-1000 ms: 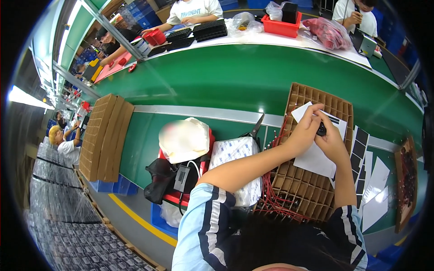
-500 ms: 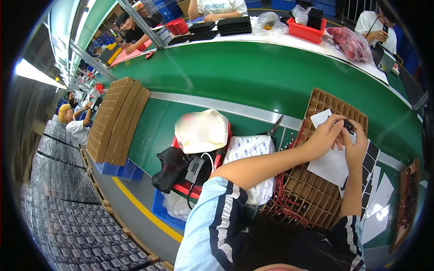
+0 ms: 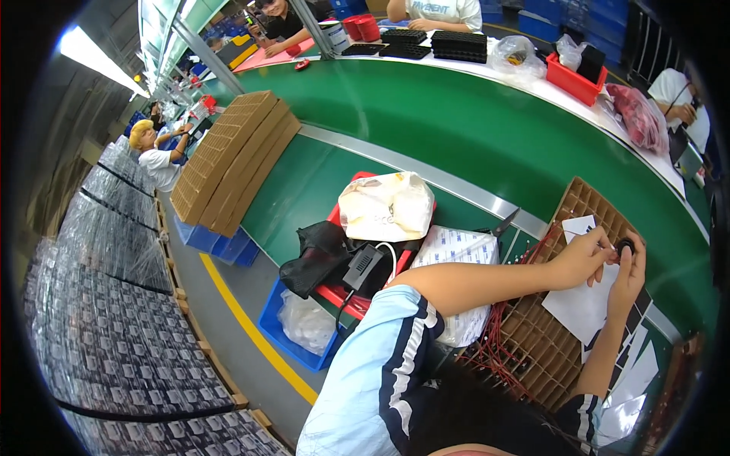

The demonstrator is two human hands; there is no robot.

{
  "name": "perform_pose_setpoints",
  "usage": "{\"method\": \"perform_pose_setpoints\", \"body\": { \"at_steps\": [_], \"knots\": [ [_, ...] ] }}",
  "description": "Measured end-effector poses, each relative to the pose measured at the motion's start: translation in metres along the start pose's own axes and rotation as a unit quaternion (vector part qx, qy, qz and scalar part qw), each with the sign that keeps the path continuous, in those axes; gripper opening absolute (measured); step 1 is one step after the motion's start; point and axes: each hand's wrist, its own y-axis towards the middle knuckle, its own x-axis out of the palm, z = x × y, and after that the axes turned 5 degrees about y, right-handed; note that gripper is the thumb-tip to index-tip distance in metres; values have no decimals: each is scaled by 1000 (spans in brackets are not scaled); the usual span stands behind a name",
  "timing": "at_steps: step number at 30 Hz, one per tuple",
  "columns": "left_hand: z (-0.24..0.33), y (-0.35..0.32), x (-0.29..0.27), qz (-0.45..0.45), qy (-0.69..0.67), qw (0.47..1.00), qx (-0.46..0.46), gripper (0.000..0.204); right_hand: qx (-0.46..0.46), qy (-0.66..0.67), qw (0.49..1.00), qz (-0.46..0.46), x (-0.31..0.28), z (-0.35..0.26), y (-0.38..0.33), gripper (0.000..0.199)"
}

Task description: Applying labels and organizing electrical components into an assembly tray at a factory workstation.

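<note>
My right hand grips a small round black part between thumb and fingers, above the right side of a cardboard divider tray. Right beside it, my left hand has its thumb and fingertips pinched together near the part. Whatever those fingertips hold is too small to make out. Below both hands, white sheets lie across the tray's compartments. A bundle of thin red wires spreads over the tray's left side, partly under my left forearm.
Left of the tray are a white printed pack, scissors and a red bin holding a cream bag, a black pouch and an adapter. Stacked cardboard trays stand far left. People work across the green partition.
The whole view has swung, so the bench appears farther right and lower. My hands stay together over the tray; the black part now shows more of its round face by my right thumb.
</note>
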Motion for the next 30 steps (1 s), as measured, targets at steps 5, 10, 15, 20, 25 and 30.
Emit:
{"method": "perform_pose_setpoints", "body": {
  "at_steps": [5, 10, 15, 20, 25, 30],
  "knots": [
    [0, -1, -2, 31, -8, 999, -20, 10, 28, 8, 999, -24, 4, 1, -1, 28],
    [9, 2, -4, 35, -13, 999, -14, 12, 71, 82, 993, -47, 7, -8, 7, 21],
    [9, -2, 0, 2, -31, 999, -23, 13, 72, 92, 991, -70, 5, -10, 3, 22],
    [6, 0, -3, 8, -22, 1000, -15, 10, 71, 99, 990, -77, 5, -10, 2, 23],
    [6, -1, -4, 10, -17, 999, -28, 9, 68, 89, 991, -77, 7, -12, 3, 23],
    [3, 0, -9, 11, -15, 1000, -18, 10, 82, 105, 987, -87, 10, -11, 2, 25]
  ]
}}
